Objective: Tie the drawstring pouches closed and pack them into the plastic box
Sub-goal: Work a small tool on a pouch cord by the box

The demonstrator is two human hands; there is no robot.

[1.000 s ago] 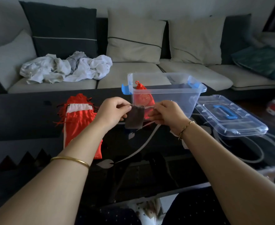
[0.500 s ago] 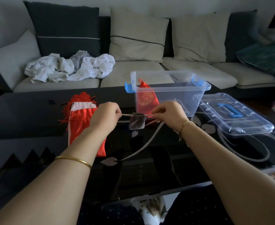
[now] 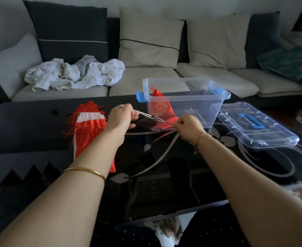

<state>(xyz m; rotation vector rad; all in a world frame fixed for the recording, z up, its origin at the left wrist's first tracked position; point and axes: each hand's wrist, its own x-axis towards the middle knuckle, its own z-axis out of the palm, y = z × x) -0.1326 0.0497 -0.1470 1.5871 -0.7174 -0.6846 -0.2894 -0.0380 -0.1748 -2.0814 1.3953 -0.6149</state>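
A small dark brown pouch [image 3: 146,121] hangs between my hands above the black table, its mouth gathered tight. My left hand [image 3: 120,117] pinches the pale drawstring on the left. My right hand [image 3: 189,126] pinches the string on the right, so the cord runs taut between them. Behind stands the clear plastic box [image 3: 191,102] with blue latches, and a tied red pouch [image 3: 160,107] leans inside its left wall. A pile of red pouches [image 3: 90,125] lies on the table to the left, partly under my left forearm.
The box's clear lid [image 3: 255,124] with a blue handle lies flat to the right of the box. The black glass table [image 3: 39,132] has a pale leaf pattern. Behind it stands a sofa with cushions and a heap of white laundry [image 3: 73,73].
My hands have drawn apart, stretching the drawstring. The brown pouch's mouth has cinched shut and the pouch has swung from hanging flat to lying tilted between my hands.
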